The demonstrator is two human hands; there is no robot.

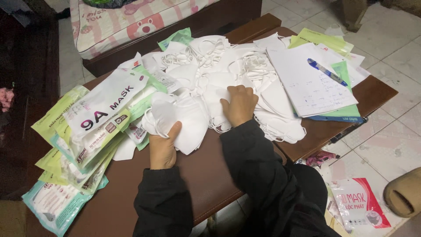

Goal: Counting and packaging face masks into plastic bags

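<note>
1. Left hand [162,149] grip pinches a stack of masks [180,116] at the desk [210,175] middle.
2. Right hand [239,104], fingers curled, presses the loose pile [228,66]; much remains unsorted.
3. Filled packs [96,118] lie along the left edge.

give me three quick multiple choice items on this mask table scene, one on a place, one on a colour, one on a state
1. Where does the pen lie?
A. on the written sheet of paper
B. on the floor
C. in the left hand

2. What colour are the loose masks piled on the table?
A. black
B. white
C. red

3. What is the left hand doing?
A. resting flat on bare wood
B. gripping a stack of masks
C. holding a pack shut

Answers: 1 A, the blue pen rests across the sheet; 2 B, the whole pile is white; 3 B, its thumb lies over the stack's edge, while the right hand presses into the pile.
</note>
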